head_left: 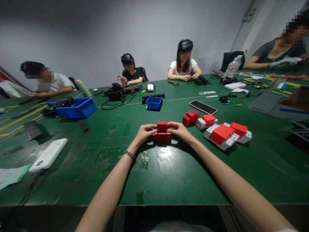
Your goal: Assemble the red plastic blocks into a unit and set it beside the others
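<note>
Red block (162,137): likely light, stiff (perhaps slippery); left hand (145,132), right hand (180,130) pinch opposite sides, probably best hold.

left hand (144,132), right hand (180,130) pinch red block (162,137) at green table (183,177); phone (203,107) beyond

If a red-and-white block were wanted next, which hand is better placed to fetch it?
Probably the right hand: the red-and-white blocks lie on its side, while the left hand would have to cross past it. Both hands touch the upper red piece.
</note>
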A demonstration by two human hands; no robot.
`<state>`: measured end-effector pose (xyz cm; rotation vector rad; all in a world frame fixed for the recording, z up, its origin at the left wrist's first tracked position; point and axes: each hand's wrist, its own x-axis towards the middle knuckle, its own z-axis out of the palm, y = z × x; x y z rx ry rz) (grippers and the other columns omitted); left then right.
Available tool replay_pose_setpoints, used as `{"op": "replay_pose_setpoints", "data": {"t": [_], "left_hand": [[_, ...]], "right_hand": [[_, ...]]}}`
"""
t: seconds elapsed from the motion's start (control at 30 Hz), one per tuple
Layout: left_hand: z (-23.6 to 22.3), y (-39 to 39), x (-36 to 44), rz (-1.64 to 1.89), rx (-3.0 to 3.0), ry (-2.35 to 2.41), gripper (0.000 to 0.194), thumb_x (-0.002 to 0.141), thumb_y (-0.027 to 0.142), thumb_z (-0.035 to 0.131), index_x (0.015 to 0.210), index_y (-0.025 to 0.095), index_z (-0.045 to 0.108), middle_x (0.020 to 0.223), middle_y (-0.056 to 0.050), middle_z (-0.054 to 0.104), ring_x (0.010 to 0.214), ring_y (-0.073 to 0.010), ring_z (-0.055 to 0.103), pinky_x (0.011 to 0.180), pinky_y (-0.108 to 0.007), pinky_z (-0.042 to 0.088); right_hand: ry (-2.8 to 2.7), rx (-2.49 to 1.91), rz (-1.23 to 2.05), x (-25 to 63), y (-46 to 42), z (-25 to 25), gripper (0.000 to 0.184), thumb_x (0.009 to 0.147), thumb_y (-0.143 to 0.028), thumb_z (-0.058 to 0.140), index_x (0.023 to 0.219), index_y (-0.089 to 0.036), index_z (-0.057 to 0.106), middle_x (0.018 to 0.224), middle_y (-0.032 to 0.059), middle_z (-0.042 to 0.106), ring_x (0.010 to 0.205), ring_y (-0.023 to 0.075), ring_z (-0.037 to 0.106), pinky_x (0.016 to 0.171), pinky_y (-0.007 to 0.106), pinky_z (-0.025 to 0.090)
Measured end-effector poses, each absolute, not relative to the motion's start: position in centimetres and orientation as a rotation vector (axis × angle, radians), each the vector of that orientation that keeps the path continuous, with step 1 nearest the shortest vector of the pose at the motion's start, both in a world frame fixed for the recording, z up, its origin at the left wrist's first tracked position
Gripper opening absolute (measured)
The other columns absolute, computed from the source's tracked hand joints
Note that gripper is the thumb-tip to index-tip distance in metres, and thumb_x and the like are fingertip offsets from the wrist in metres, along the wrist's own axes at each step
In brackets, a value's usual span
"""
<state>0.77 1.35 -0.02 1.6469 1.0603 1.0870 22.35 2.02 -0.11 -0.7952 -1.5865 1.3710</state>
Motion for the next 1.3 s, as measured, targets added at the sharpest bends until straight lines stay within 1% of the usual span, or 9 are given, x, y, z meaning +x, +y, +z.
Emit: {"op": "replay_pose_setpoints", "data": {"t": [0.3,0.43,0.63,0.77,0.93,1.1,1.3], "left_hand": [[0.1,1.4,0.8,1.08,1.634,1.066,0.035,0.067,0.034,0.07,0.092,0.01,0.07,0.091,-0.011,0.07,0.077,-0.0192,0.064,0.072,-0.029,0.049],[0.1,1.4,0.8,1.078,1.635,1.067,0.035,0.067,0.035,0.07,0.093,0.011,0.07,0.091,-0.011,0.07,0.077,-0.0191,0.064,0.071,-0.029,0.049],[0.1,1.4,0.7,1.083,1.633,1.078,0.032,0.066,0.033,0.072,0.089,0.011,0.07,0.086,-0.01,0.071,0.072,-0.0172,0.064,0.067,-0.026,0.048],[0.0,1.5,0.6,1.076,1.643,1.079,0.032,0.066,0.034,0.072,0.089,0.012,0.071,0.085,-0.009,0.071,0.071,-0.0171,0.064,0.066,-0.026,0.048],[0.0,1.5,0.6,1.064,1.655,1.091,0.032,0.066,0.034,0.072,0.088,0.011,0.071,0.081,-0.009,0.071,0.069,-0.0173,0.064,0.064,-0.026,0.048],[0.0,1.4,0.6,1.061,1.648,1.101,0.031,0.066,0.033,0.072,0.088,0.011,0.071,0.081,-0.009,0.071,0.068,-0.0167,0.064,0.064,-0.026,0.048],[0.3,1.3,0.7,1.047,1.67,1.125,0.031,0.066,0.033,0.071,0.088,0.011,0.071,0.084,-0.009,0.071,0.071,-0.017,0.064,0.066,-0.026,0.048]], "right_hand": [[-1.523,-0.848,1.399,22.2,2.4,-0.6,0.033,0.062,-0.032,0.072,0.092,-0.017,0.068,0.093,0.0061,0.071,0.086,0.0216,0.066,0.082,0.037,0.049],[-1.563,-0.835,1.394,22.2,2.2,-0.3,0.035,0.064,-0.032,0.071,0.095,-0.017,0.067,0.094,0.0063,0.071,0.086,0.0212,0.066,0.081,0.036,0.05],[-1.606,-0.838,1.361,22.3,2.1,0.0,0.033,0.066,-0.03,0.07,0.096,-0.019,0.067,0.095,0.0057,0.07,0.087,0.0204,0.065,0.08,0.034,0.05],[-1.638,-0.859,1.317,22.3,2.1,0.2,0.03,0.066,-0.029,0.07,0.093,-0.018,0.068,0.094,0.0062,0.07,0.088,0.0209,0.064,0.081,0.035,0.048],[-1.619,-0.88,1.292,22.2,1.9,0.4,0.028,0.064,-0.027,0.071,0.09,-0.017,0.068,0.087,0.005,0.071,0.081,0.0199,0.065,0.08,0.035,0.048],[-1.545,-0.888,1.287,21.9,1.4,0.2,0.028,0.064,-0.027,0.07,0.09,-0.017,0.066,0.084,0.0044,0.071,0.079,0.019,0.065,0.078,0.034,0.049],[-1.511,-0.918,1.243,21.7,1.1,0.0,0.024,0.064,-0.028,0.071,0.083,-0.016,0.065,0.082,0.004,0.069,0.079,0.0178,0.064,0.078,0.032,0.048]]}}
